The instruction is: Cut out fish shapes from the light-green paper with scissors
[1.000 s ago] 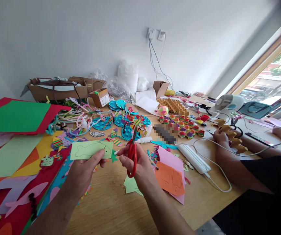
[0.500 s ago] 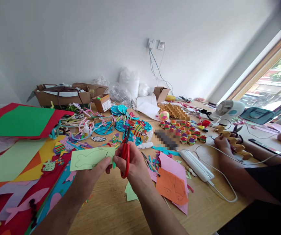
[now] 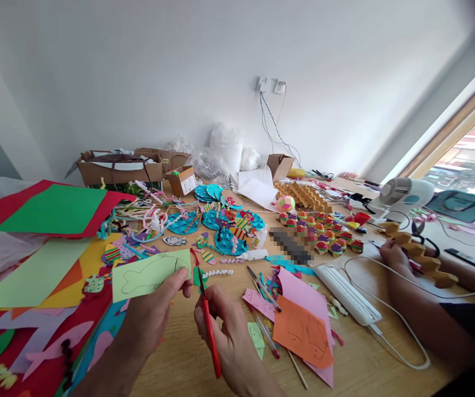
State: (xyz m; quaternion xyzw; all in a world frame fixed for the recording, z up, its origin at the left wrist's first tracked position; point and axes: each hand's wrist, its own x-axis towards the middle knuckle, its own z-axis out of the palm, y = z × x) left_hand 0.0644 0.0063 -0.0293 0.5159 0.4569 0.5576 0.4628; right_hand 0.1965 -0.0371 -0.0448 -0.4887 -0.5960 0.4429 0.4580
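My left hand pinches the right end of a light green paper with a fish outline drawn on it in dark line. My right hand is closed round red-handled scissors, whose dark blades point up and away from me. The scissors stand just right of the paper, apart from it. Beyond the blades lie a white twisted pipe cleaner and small decorated paper fish on the table.
To the right, another person's hand is at a brown egg-carton strip. A white power strip with a looping cable lies between us. Orange paper lies right of my hand, coloured sheets at left, cardboard boxes behind.
My right hand has drawn the scissors down, away from the paper's right edge, and let go of that edge. My left hand still holds the paper. The view has swung slightly left.
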